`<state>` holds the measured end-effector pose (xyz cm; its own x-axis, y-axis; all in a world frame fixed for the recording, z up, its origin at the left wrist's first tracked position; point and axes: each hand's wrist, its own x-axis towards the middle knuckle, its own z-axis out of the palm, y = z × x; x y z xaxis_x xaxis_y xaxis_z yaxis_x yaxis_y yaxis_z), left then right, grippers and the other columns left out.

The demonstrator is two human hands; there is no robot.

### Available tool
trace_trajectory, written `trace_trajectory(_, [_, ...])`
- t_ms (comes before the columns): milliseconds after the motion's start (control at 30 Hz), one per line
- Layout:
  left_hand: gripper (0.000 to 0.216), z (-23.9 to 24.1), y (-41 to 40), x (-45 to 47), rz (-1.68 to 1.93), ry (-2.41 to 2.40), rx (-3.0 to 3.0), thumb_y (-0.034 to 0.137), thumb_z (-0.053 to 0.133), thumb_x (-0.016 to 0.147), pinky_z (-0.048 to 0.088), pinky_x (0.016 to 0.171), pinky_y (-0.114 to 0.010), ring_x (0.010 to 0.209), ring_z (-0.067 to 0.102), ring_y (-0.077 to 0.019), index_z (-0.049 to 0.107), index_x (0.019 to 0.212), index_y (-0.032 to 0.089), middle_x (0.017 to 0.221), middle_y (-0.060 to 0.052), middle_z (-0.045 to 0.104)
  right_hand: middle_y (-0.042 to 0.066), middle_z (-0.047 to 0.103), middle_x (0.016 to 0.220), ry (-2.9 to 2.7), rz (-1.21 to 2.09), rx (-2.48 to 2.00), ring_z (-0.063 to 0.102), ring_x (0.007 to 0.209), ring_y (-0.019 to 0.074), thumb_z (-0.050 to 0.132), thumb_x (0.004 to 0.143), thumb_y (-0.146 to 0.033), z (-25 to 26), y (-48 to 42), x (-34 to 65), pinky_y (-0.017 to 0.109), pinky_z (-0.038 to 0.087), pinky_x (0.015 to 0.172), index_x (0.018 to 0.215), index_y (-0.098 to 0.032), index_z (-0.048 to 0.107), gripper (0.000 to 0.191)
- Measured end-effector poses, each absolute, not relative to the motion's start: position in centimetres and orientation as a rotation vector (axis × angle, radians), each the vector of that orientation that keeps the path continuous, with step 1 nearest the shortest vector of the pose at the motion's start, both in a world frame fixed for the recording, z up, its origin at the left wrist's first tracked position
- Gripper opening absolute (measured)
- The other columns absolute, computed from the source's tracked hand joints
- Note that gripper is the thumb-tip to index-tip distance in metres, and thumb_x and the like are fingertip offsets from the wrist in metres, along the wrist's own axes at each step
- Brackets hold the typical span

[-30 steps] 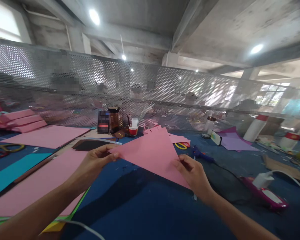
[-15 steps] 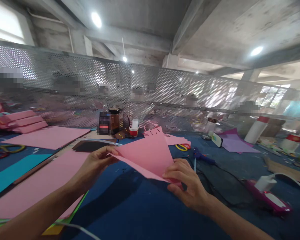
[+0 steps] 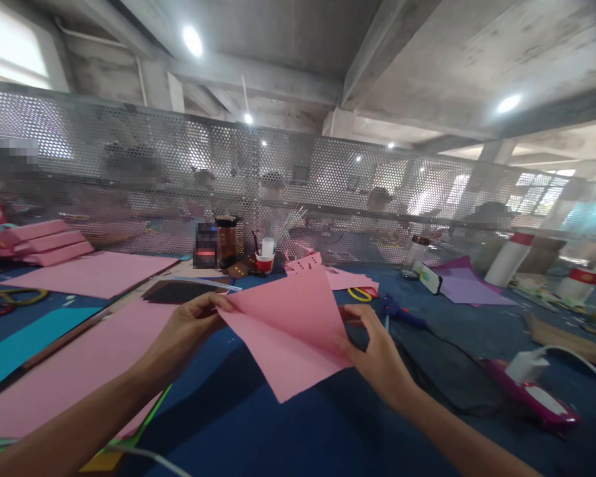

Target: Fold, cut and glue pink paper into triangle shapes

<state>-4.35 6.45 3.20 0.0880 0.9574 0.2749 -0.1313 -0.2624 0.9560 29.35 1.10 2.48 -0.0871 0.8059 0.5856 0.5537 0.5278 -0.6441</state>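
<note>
A pink sheet of paper (image 3: 288, 331), folded into a pointed shape, is held above the blue table (image 3: 258, 424) between both hands. My left hand (image 3: 191, 326) pinches its left corner with fingers closed. At the sheet's right edge my right hand (image 3: 372, 354) grips it, thumb on top and fingers behind. The sheet's lower point hangs toward me.
Large pink sheets (image 3: 74, 358) and a teal sheet (image 3: 24, 344) lie at the left. Jars and a red cup (image 3: 264, 261) stand by the mesh partition (image 3: 298, 179). Yellow scissors (image 3: 360, 293), a blue glue gun (image 3: 400, 310), a pink device with a white cable (image 3: 531, 391) lie at the right. People sit behind the mesh.
The pink sheet has been turned and folded: its wide triangle has become narrower, with a point hanging down toward me. My right hand moved left and up along its edge.
</note>
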Motion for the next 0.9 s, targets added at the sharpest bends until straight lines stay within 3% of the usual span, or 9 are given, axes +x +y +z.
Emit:
trace_trajectory(100, [0.025, 3.5, 6.3, -4.1, 1.412, 0.849, 1.309, 0.035, 0.087, 0.07, 0.05, 0.07, -0.023, 0.08, 0.062, -0.0159, 0.07, 0.078, 0.018, 0.088, -0.003, 0.07, 0.006, 0.069, 0.109, -1.861, 0.487, -1.198, 0.065, 0.099, 0.0224, 0.063, 0.092, -0.031, 2.5, 1.2, 29.2, 0.032, 0.051, 0.086, 0.108, -0.021, 0.068, 0.02])
trace_trajectory(333, [0.014, 4.4, 5.5, -3.5, 1.381, 0.846, 1.216, 0.026, 0.082, 0.071, 0.053, 0.069, -0.025, 0.075, 0.063, -0.0168, 0.071, 0.075, 0.019, 0.084, -0.003, 0.07, 0.005, 0.075, 0.097, -1.839, 0.584, -1.241, 0.068, 0.086, 0.0231, 0.057, 0.095, -0.036, 1.9, 1.4, 29.2, 0.029, 0.052, 0.073, 0.104, -0.016, 0.071, 0.026])
trace_trajectory(433, [0.009, 4.4, 5.3, -3.5, 1.334, 0.792, 1.246, 0.027, 0.074, 0.079, 0.054, 0.079, -0.029, 0.087, 0.064, -0.0208, 0.073, 0.083, 0.019, 0.092, -0.005, 0.07, 0.005, 0.075, 0.1, -1.789, 0.586, -1.26, 0.069, 0.088, 0.0234, 0.058, 0.094, -0.035, 1.9, 1.4, 29.3, 0.03, 0.052, 0.075, 0.108, -0.016, 0.07, 0.026])
trace_trajectory(633, [0.025, 3.9, 5.7, -3.8, 1.287, 0.783, 1.254, 0.041, 0.065, 0.087, 0.053, 0.09, -0.036, 0.104, 0.064, -0.0277, 0.075, 0.095, 0.019, 0.11, -0.011, 0.071, 0.008, 0.074, 0.109, -1.764, 0.562, -1.252, 0.068, 0.1, 0.0259, 0.059, 0.093, -0.032, 2.3, 1.3, 29.3, 0.032, 0.053, 0.082, 0.113, -0.017, 0.069, 0.027])
trace_trajectory(900, [0.016, 3.9, 5.7, -3.4, 1.358, 0.877, 1.157, 0.019, 0.079, 0.074, 0.051, 0.069, -0.019, 0.075, 0.059, -0.0112, 0.072, 0.089, 0.02, 0.1, -0.001, 0.07, 0.004, 0.074, 0.091, -1.775, 0.527, -1.31, 0.068, 0.086, 0.0216, 0.059, 0.092, -0.032, 2.6, 1.3, 29.2, 0.029, 0.051, 0.075, 0.097, -0.018, 0.07, 0.019])
